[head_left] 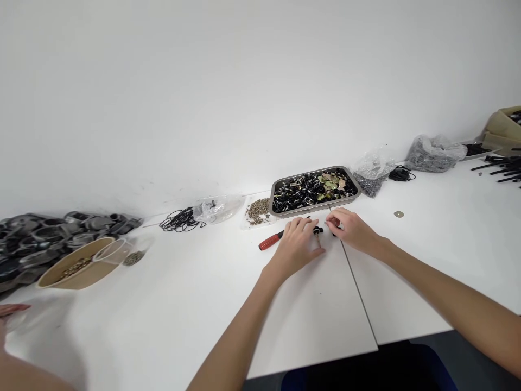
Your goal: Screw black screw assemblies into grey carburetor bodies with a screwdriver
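Observation:
My left hand [299, 241] rests low over the white table, its thumb and fingers curved round a small black part with a metal pin [318, 233]. Just to the right, my right hand [345, 225] is closed in a pinch; the tiny piece at its fingertips is too small to name. A little dark piece [334, 234] lies under the right fingers. Beside the left hand is a screwdriver with a red handle [269, 242], its shaft partly hidden behind the fingers.
Behind my hands stands a metal tray [315, 208] of black parts and discs. Small brass-coloured pieces [258, 210] lie left of it; bags [372, 171] and black cord [402, 174] lie right. A washer [399, 214] is farther right. At left are a tan bowl [87, 279] and another person's hand [14, 308].

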`<control>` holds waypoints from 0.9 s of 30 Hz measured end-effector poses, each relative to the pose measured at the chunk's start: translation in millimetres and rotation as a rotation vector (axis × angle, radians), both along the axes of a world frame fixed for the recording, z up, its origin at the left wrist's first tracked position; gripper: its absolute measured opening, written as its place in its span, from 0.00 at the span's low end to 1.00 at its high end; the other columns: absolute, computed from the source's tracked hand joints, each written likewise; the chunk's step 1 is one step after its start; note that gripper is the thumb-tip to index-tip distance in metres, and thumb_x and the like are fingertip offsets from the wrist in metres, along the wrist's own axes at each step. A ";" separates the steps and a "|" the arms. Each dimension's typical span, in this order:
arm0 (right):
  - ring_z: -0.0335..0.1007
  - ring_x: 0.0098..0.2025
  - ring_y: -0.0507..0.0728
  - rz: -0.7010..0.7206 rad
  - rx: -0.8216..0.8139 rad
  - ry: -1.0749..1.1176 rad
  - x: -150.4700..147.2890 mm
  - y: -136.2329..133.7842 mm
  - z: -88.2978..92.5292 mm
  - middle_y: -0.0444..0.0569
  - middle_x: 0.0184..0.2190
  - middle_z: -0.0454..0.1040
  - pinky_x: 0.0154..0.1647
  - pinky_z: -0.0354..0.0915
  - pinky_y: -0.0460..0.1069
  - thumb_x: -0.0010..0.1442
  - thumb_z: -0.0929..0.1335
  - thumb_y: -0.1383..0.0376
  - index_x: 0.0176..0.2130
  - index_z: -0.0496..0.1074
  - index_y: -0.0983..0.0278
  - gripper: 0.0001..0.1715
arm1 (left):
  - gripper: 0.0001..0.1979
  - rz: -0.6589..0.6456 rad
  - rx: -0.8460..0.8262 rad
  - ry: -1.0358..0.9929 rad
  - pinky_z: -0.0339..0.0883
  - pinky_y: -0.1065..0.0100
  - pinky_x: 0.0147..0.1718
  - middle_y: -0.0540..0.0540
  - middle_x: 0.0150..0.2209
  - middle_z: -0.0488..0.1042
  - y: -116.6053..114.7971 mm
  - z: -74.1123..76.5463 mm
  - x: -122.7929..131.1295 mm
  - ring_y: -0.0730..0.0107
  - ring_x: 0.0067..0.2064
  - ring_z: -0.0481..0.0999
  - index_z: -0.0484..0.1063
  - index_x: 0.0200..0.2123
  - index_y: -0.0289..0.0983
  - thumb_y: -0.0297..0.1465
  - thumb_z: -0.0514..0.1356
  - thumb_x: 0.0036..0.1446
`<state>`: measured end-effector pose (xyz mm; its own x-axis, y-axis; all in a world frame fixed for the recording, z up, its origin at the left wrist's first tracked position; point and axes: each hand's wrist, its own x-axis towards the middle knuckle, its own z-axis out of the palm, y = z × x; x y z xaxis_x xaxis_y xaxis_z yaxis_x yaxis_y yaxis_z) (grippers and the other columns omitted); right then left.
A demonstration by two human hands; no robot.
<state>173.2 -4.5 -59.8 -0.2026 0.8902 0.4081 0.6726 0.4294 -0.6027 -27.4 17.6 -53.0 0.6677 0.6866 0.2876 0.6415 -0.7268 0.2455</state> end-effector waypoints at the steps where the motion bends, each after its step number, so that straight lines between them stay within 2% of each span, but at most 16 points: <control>1: 0.63 0.33 0.54 -0.001 0.002 0.002 -0.2 -0.1 0.2 0.47 0.29 0.68 0.35 0.59 0.49 0.62 0.61 0.67 0.31 0.66 0.63 0.07 | 0.28 -0.026 -0.021 0.031 0.59 0.52 0.55 0.40 0.54 0.69 -2.4 -1.5 2.0 0.52 0.56 0.65 0.64 0.55 0.39 0.37 0.66 0.52; 7: 0.61 0.32 0.54 0.010 -0.002 -0.010 -2.5 -3.6 5.3 0.46 0.29 0.67 0.34 0.58 0.49 0.62 0.60 0.67 0.30 0.63 0.63 0.08 | 0.16 -0.045 -0.025 0.037 0.61 0.53 0.52 0.41 0.49 0.72 -2.6 -4.9 2.4 0.53 0.53 0.68 0.68 0.48 0.37 0.29 0.63 0.55; 13: 0.60 0.32 0.53 0.033 -0.004 -0.015 -2.9 -4.7 6.4 0.46 0.28 0.66 0.33 0.57 0.49 0.62 0.60 0.68 0.30 0.64 0.63 0.08 | 0.13 -0.036 -0.034 -0.025 0.61 0.53 0.54 0.39 0.53 0.69 -0.8 -7.6 0.1 0.54 0.55 0.67 0.70 0.46 0.37 0.23 0.59 0.56; 19: 0.60 0.31 0.53 0.033 -0.021 -0.026 -2.8 -4.7 5.5 0.45 0.28 0.66 0.34 0.56 0.48 0.62 0.60 0.68 0.30 0.64 0.63 0.08 | 0.05 -0.043 -0.054 0.007 0.62 0.54 0.51 0.41 0.51 0.72 -0.9 -1.7 -1.4 0.55 0.53 0.69 0.70 0.38 0.38 0.27 0.61 0.57; 23: 0.59 0.31 0.53 0.033 -0.017 -0.042 -2.8 -4.7 4.9 0.45 0.27 0.65 0.33 0.56 0.48 0.62 0.60 0.68 0.30 0.64 0.63 0.08 | 0.03 -0.029 -0.073 0.002 0.62 0.55 0.48 0.43 0.46 0.74 -1.0 1.8 -0.9 0.57 0.48 0.70 0.70 0.35 0.38 0.28 0.61 0.57; 27: 0.59 0.30 0.53 0.041 -0.017 -0.049 -3.8 -4.6 4.2 0.45 0.27 0.65 0.32 0.56 0.49 0.61 0.61 0.68 0.30 0.63 0.63 0.08 | 0.02 -0.040 -0.082 -0.001 0.61 0.55 0.47 0.44 0.46 0.74 -1.9 5.0 0.1 0.57 0.47 0.69 0.69 0.34 0.38 0.26 0.60 0.56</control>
